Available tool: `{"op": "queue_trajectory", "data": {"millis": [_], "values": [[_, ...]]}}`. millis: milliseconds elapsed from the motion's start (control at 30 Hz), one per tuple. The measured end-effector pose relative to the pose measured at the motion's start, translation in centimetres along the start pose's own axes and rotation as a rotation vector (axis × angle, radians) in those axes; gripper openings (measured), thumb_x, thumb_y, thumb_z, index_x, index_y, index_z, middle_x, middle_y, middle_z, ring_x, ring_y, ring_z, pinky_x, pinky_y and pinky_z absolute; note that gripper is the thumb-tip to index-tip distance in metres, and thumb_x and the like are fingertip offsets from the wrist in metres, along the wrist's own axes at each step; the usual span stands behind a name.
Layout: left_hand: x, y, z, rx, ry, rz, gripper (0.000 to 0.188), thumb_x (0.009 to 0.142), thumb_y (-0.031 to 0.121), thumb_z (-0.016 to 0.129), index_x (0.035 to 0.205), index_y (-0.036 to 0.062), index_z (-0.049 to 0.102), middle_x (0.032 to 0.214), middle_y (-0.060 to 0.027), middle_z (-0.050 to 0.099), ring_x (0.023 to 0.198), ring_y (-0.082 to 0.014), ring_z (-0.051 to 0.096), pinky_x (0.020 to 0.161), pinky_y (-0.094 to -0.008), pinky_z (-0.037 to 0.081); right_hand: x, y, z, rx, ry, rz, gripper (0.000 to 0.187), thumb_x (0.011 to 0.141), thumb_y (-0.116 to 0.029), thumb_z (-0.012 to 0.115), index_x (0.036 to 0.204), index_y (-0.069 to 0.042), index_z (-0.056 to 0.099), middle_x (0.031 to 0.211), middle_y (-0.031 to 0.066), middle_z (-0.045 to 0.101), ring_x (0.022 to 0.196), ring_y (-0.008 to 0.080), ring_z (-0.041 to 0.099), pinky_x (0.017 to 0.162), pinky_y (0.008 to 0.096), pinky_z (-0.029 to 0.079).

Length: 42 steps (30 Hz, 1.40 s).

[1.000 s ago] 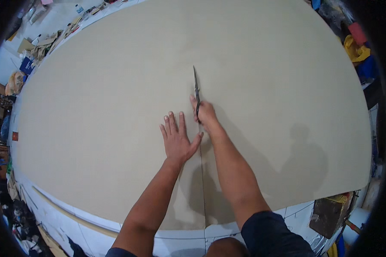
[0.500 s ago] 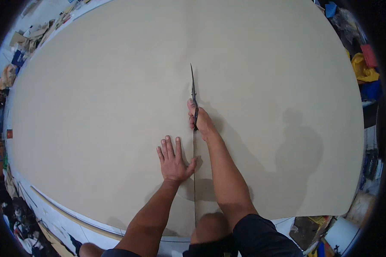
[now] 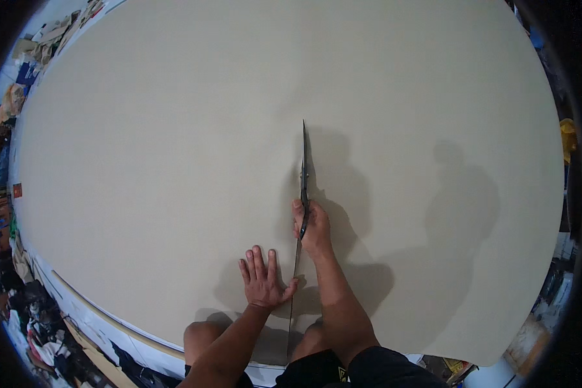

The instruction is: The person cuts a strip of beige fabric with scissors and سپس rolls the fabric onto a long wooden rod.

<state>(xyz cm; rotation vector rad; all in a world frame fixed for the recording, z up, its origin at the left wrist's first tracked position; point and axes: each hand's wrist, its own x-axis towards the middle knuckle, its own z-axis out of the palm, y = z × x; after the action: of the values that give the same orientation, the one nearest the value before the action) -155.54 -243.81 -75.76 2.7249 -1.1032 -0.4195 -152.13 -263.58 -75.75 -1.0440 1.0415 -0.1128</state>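
Observation:
A large pair of dark scissors (image 3: 304,169) points away from me over a wide beige sheet (image 3: 142,161). My right hand (image 3: 317,227) is closed round the handles, thumb on the left side. The blades look together or nearly so. Behind the scissors a narrow cut (image 3: 294,278) runs down the sheet toward my body. Just left of it, my left hand (image 3: 263,284) lies flat with fingers stretched out, the thumb reaching the cut edge.
My knees (image 3: 204,334) are at the sheet's near edge. A long tan strip (image 3: 119,326) lies along its lower left side. Cluttered goods (image 3: 39,336) line the left rim, with a yellow item (image 3: 568,139) at the right. Shadows fall across the sheet.
Both hands and the scissors appear lower in the picture, as the view has shifted too. A second knee has come into sight at the left. My grip on the scissors is unchanged.

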Motion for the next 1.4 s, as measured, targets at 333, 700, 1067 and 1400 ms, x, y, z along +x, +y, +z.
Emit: {"op": "queue_trajectory", "data": {"millis": [333, 700, 1067, 1400], "values": [[-0.3, 0.2, 0.3, 0.035, 0.016, 0.005, 0.095, 0.076, 0.066, 0.055, 0.146, 0.0048, 0.034, 0.151, -0.0338, 0.019, 0.142, -0.0483, 0.015, 0.111, -0.0660, 0.011, 11.3, -8.7, 1.0, -0.043, -0.075, -0.084, 0.051, 0.087, -0.057, 0.063, 0.073, -0.011, 0.047, 0.056, -0.0048, 0.038, 0.046, 0.0073, 0.039, 0.043, 0.0250, 0.035], [-0.9, 0.1, 0.7, 0.020, -0.088, 0.012, 0.098, 0.082, 0.065, 0.052, 0.150, 0.0024, 0.021, 0.151, -0.0372, 0.012, 0.142, -0.0515, 0.009, 0.108, -0.0690, 0.008, 15.6, -12.6, 1.8, -0.070, 0.001, -0.198, 0.054, 0.083, -0.062, 0.064, 0.069, -0.012, 0.049, 0.056, -0.0041, 0.042, 0.044, 0.0085, 0.041, 0.042, 0.0266, 0.035], [-0.5, 0.2, -1.0, -0.003, -0.062, -0.045, 0.085, 0.076, 0.062, 0.059, 0.138, 0.0048, 0.045, 0.147, -0.0327, 0.025, 0.138, -0.0501, 0.018, 0.106, -0.0683, 0.016, 22.7, -17.6, 4.2, -0.315, 0.147, -0.271, 0.070, 0.083, -0.065, 0.059, 0.067, 0.003, 0.058, 0.064, 0.0183, 0.059, 0.067, 0.0329, 0.059, 0.068, 0.0430, 0.047], [39.7, -3.8, -11.5, -0.131, 0.468, 0.008, 0.066, 0.089, 0.042, 0.056, 0.142, 0.0071, 0.041, 0.147, -0.0269, 0.032, 0.138, -0.0425, 0.027, 0.113, -0.0532, 0.019, 21.8, -17.3, 4.2, -0.390, 0.217, -0.180, 0.068, 0.085, -0.063, 0.060, 0.068, 0.004, 0.060, 0.065, 0.0211, 0.060, 0.068, 0.0374, 0.061, 0.069, 0.0448, 0.047]]}}
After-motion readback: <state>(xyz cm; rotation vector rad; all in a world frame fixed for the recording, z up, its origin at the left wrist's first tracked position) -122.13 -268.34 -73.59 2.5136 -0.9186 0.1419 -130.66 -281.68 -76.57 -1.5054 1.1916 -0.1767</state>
